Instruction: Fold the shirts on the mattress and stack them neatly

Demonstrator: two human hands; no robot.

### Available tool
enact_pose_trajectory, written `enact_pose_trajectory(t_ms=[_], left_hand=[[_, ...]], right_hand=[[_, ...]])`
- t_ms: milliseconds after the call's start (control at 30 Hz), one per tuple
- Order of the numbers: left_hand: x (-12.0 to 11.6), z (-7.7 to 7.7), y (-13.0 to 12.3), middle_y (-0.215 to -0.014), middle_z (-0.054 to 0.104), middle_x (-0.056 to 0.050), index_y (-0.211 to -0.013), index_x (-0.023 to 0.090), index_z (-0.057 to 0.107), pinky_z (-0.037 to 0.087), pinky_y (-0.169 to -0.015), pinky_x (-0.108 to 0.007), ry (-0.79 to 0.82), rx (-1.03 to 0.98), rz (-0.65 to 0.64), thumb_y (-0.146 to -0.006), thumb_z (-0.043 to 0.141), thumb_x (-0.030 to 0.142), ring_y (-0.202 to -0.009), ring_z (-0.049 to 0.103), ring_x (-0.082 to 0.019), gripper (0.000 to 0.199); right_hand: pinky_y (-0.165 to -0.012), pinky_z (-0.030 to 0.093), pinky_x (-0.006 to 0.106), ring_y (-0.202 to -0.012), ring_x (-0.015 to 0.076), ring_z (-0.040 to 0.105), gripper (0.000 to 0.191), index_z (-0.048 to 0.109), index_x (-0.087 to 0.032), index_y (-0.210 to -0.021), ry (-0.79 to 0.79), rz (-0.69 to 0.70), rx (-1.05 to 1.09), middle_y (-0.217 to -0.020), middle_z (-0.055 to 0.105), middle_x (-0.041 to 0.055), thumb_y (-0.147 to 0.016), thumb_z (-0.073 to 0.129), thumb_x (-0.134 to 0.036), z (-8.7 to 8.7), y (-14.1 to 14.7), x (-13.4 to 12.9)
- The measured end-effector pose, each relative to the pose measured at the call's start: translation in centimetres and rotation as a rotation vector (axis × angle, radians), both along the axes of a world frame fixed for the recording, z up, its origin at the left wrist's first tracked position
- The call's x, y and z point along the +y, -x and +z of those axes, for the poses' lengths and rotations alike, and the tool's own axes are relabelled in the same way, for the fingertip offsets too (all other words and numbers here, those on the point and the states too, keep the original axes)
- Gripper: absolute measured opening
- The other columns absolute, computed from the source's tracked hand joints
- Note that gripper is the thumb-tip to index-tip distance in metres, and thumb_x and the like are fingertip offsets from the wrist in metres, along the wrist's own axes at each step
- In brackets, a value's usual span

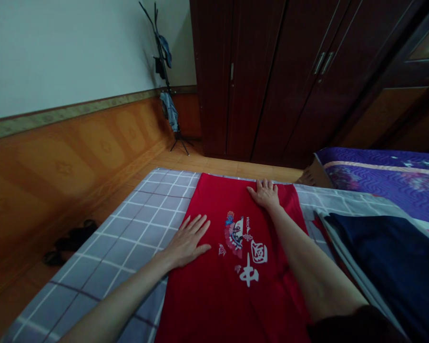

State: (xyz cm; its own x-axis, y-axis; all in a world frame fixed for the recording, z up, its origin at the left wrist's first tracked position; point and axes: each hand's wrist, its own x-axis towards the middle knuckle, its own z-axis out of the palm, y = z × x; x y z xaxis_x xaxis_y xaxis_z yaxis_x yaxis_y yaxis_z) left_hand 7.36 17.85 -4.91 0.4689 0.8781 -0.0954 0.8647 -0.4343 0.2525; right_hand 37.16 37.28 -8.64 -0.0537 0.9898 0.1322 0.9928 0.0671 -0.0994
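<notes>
The left hand (188,242) and right hand (265,194) press spread flat on a red cloth printed with white characters (203,305), which lies on a grey checked bedsheet (128,247), beside a navy cloth (382,271).

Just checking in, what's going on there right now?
One person has both bare hands resting flat on a red cloth printed with white characters, which lies on a grey checked bedsheet. The left hand sits near the cloth's left edge, and the right hand near its far edge. A dark navy cloth lies to the right, with a purple quilt beyond it.
</notes>
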Motion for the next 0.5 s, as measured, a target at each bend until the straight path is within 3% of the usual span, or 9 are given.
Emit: enact_pose_trajectory(t_ms=[100,233,367,500], left_hand=[[-2.1,0.9,-0.5,-0.153,0.019,-0.009,-0.148,0.02,0.019,0.01,-0.116,-0.045,-0.06,0.014,0.052,-0.092,0.028,0.06,-0.142,0.012,-0.024,0.069],[-5.0,0.8,-0.8,-0.155,0.012,-0.006,-0.149,0.024,0.009,0.009,-0.116,-0.043,-0.091,-0.009,-0.043,-0.091,0.029,0.063,-0.143,0.009,-0.023,0.073],[-6.9,-0.9,-1.3,-0.155,0.009,-0.007,-0.149,0.026,0.013,0.01,-0.115,-0.047,-0.049,0.035,-0.085,-0.09,0.03,0.064,-0.142,0.009,-0.027,0.072],[-8.4,-1.0,-1.4,-0.155,0.009,-0.011,-0.149,0.021,0.009,0.01,-0.116,-0.046,-0.104,0.038,-0.09,-0.089,0.032,0.064,-0.142,0.008,-0.027,0.077]], right_hand=[[-0.104,0.02,0.051,-0.134,0.0377,0.025,0.077,0.033,-0.01,-0.142,0.068,0.025,0.004,-0.145,0.032,0.0218,-0.088,0.029,-0.065,0.7,-0.5,-0.3],[-0.105,0.022,0.05,-0.135,0.0381,0.022,0.079,0.029,-0.009,-0.144,0.075,0.052,-0.004,-0.148,0.027,0.0226,-0.087,0.031,-0.065,1.4,-0.7,-2.5],[-0.109,0.016,0.048,-0.139,0.035,0.015,0.076,0.025,-0.012,-0.146,0.06,0.138,-0.036,-0.152,0.018,0.0191,-0.089,0.035,-0.061,1.7,0.4,-7.0],[-0.11,0.019,0.047,-0.138,0.0345,0.018,0.073,0.031,-0.01,-0.143,0.07,0.277,-0.048,-0.151,0.023,0.0189,-0.09,0.036,-0.059,2.7,0.9,-13.6]])
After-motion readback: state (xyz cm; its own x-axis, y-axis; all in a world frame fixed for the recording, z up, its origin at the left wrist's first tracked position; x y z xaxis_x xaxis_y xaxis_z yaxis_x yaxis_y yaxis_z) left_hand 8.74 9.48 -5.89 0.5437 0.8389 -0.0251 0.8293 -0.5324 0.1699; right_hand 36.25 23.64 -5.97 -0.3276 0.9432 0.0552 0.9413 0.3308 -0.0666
